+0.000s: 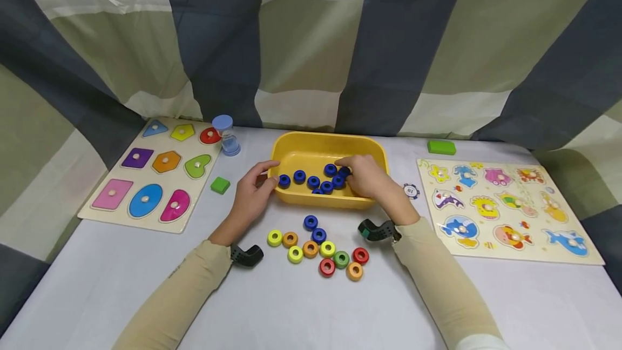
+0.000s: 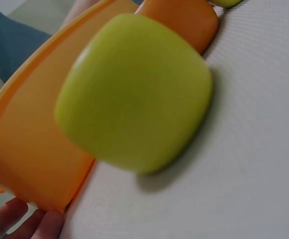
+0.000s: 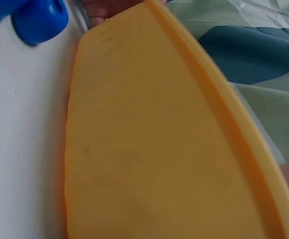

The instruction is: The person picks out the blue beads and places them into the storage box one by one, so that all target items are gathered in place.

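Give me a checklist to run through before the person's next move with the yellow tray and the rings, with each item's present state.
1. Yellow tray upright on the table: ok.
2. Left hand at the tray's left end: ok, its fingers touch it.
3. Right hand at the blue rings inside the tray: ok.
4. Firm pinch on one ring: cannot tell; the right hand's own fingers cover the spot.
5. Visible rings in the tray all one colour: ok, all blue.
6. Every blue ring inside the tray: not ok; two blue rings lie in front of it, near rings of other colours.
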Tool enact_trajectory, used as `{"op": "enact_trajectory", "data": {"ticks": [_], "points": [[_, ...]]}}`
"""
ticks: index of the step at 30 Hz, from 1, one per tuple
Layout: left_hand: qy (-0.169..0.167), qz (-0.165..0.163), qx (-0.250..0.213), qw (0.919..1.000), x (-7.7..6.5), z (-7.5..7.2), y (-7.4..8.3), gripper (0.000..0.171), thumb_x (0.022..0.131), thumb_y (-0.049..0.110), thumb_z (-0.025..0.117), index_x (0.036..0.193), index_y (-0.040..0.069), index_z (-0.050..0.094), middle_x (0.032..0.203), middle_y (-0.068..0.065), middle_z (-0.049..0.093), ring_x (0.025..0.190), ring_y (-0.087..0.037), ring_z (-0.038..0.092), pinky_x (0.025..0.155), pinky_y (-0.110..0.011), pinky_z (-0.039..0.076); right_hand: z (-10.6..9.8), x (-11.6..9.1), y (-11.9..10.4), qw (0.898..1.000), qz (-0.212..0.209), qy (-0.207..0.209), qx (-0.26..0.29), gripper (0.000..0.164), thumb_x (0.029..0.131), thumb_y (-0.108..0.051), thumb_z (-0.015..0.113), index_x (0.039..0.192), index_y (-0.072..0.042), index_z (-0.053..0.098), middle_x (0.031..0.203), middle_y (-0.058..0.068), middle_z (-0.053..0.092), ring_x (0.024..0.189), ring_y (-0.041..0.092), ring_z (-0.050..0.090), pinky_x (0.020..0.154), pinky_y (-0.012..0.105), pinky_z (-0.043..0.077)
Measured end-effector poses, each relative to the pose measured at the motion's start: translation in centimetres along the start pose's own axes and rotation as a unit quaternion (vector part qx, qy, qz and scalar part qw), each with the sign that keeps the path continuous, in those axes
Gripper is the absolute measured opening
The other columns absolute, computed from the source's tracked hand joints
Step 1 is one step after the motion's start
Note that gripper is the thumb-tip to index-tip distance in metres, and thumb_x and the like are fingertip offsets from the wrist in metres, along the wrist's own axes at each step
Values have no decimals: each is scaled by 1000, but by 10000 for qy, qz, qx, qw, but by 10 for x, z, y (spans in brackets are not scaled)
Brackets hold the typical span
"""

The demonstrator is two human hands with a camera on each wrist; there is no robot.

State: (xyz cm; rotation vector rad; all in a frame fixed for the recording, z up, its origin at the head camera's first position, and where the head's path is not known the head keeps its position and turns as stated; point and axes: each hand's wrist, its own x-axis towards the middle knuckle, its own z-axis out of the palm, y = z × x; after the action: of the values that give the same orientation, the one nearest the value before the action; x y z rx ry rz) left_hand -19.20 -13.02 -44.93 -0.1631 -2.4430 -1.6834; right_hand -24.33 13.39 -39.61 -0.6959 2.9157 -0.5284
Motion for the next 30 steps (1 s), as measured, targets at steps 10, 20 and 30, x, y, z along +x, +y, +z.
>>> {"op": "enact_trajectory", "data": {"ticks": [10,20,30], "points": [[-10,-123,-45,9999,-4,2,-3,35,93,18,56,128,16,59,139,-3,54,114,-24,59,101,-40,49,-5,-16,-6,9965,-282,536,581,42,88,-1,55,129,-7,62,122,13,68,63,16,52,60,28,45],[18,-128,-48,9999,-4,3,-4,34,93,17,55,128,17,60,139,-3,54,113,-25,59,96,-40,51,7,-72,-50,9674,-2257,36,1152,28,87,-5,63,114,-8,70,107,3,72,85,11,62,76,24,55],[33,-48,36,10000,0,2,-1,35,94,17,55,128,16,59,139,-4,54,113,-24,60,98,-39,51,35,-64,-51,9719,-2205,-724,388,40,88,3,54,118,-17,71,130,7,64,123,19,59,103,35,49]]}}
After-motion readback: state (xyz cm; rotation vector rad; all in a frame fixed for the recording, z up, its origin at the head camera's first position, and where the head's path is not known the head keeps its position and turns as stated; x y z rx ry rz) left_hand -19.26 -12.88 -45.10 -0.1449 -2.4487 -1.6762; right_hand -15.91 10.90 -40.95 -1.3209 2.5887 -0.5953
